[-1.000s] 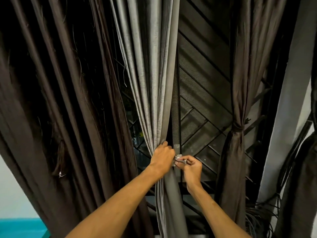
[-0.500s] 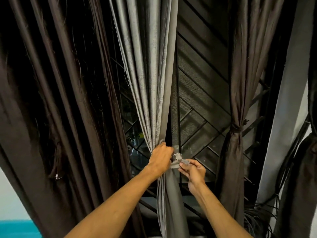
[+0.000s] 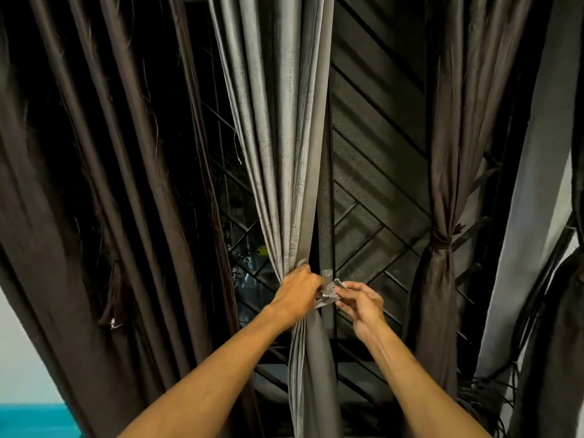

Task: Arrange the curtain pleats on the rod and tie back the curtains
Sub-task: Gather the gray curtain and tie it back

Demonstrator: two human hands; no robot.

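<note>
Behind window grille [image 3: 373, 216], hands apparently knot grey curtain's [image 3: 278, 153] tie [image 3: 328, 295].

Right hand [image 3: 363, 306] now lower + further right vs 1 s ago; was pressed up against left hand [image 3: 300, 294], now apart from it, fingers looser, thumb + forefinger pinching tie strip [image 3: 330, 294]. Strip end now drawn out to right, more of it showing btwn hands. Grey curtain [image 3: 278, 137] bunched tighter at grip. Camera view shifted slightly: less teal at bottom left.
</note>
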